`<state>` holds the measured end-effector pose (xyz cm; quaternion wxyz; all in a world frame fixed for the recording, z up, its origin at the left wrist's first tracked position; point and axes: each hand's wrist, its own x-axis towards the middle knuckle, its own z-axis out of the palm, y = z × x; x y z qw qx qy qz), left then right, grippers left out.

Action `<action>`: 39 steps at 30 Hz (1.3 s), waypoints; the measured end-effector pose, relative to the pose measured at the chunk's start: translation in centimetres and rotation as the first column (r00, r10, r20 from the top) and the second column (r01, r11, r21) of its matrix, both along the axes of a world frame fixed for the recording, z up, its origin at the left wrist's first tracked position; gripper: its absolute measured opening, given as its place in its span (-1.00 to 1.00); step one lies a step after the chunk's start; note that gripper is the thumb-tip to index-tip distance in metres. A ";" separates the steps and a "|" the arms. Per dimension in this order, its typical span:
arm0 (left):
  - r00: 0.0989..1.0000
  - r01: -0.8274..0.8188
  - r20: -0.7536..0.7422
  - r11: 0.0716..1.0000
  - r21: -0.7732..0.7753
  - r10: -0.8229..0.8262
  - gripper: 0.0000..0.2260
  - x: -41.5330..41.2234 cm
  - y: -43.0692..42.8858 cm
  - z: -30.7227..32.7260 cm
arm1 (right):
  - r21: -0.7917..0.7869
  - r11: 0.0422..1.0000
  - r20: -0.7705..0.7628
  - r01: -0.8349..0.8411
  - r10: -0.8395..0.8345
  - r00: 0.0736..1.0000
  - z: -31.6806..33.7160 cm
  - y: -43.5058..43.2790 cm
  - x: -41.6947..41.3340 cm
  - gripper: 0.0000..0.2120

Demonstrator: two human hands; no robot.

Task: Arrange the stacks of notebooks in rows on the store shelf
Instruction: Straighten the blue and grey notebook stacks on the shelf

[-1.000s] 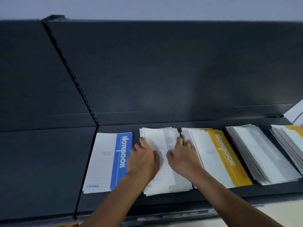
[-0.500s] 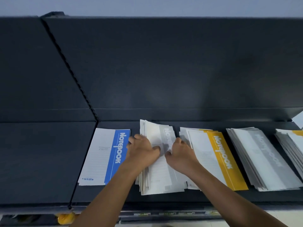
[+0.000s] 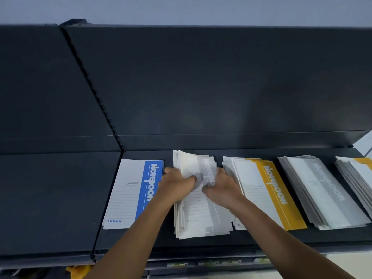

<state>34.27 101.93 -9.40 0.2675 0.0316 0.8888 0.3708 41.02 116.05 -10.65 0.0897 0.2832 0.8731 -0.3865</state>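
A stack of grey-and-white notebooks [image 3: 198,222] lies on the dark shelf [image 3: 60,198], its far end lifted and fanned. My left hand [image 3: 177,185] grips the stack's left side, thumb on top. My right hand [image 3: 221,186] grips its right side. A blue-striped notebook [image 3: 130,194] lies flat just to the left. A yellow-striped stack [image 3: 265,194] lies just to the right, touching my right hand.
Further right lie another grey stack [image 3: 326,194] and a yellow-topped stack [image 3: 360,170] at the frame's edge. The shelf's back panel [image 3: 201,87] rises behind. A slotted upright [image 3: 94,91] divides the bays. Something yellow [image 3: 78,271] shows below the shelf's front edge.
Both hands have gone from lying on top of the grey stack to gripping its sides. The stack's far end has lifted and fanned out.
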 end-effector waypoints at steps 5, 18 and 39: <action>0.991 0.078 -0.116 0.989 0.124 -0.063 -0.68 0.7 -0.3 -0.1 | -0.058 0.998 -0.013 0.032 -0.033 0.999 0.4 0.0 0.3 -0.51; 0.840 0.321 -0.542 0.821 0.471 -0.017 -0.32 1.8 -2.7 1.9 | -0.162 0.982 -0.556 0.095 -0.171 0.814 3.1 -0.7 2.0 -0.46; 0.814 0.286 -0.581 0.868 0.406 0.003 -0.23 3.9 -3.0 0.3 | 0.013 0.980 -0.710 0.196 -0.129 0.692 0.4 -2.6 4.6 -0.34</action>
